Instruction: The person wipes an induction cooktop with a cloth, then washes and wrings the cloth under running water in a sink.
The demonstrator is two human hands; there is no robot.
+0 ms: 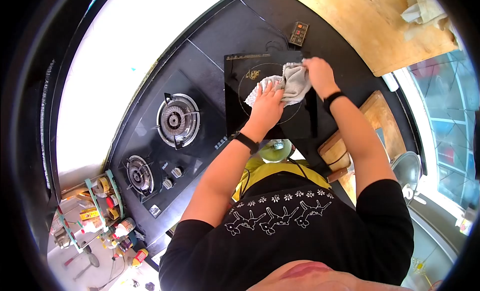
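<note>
A greyish-white cloth (296,86) lies bunched across the black induction cooktop (237,108). My left hand (269,103) rests on the cloth's left part, fingers stretched out and pressed flat against it. At the cloth's upper right corner, my right hand (320,73) has its fingers closed on the fabric, near the cooktop's right edge. Part of the cooktop's ring marking is hidden under the cloth and my left hand. Dark bands circle both my wrists.
Left of the cooktop is a gas stove (177,122) with two burners. A small control box (299,34) with a cable sits behind. Wooden boards (382,116) and a metal lid (405,171) are at right, a large wooden board (360,26) at upper right. Bottles fill a rack (97,203) at lower left.
</note>
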